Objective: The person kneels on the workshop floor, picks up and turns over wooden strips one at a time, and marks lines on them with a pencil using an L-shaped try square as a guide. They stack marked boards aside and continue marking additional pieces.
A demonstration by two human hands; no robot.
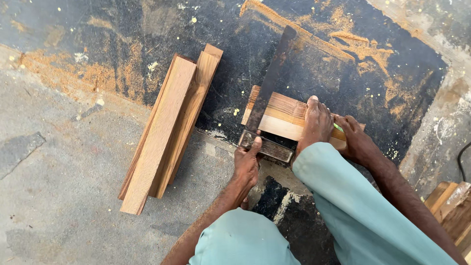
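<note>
A short, pale brown wooden block lies on the dark floor, with a bare foot pressing on it. The left hand grips the handle of a metal try square laid across the block. The right hand is closed on a green pencil at the block's far end. Long wooden planks lie stacked nearby, well apart to the left.
</note>
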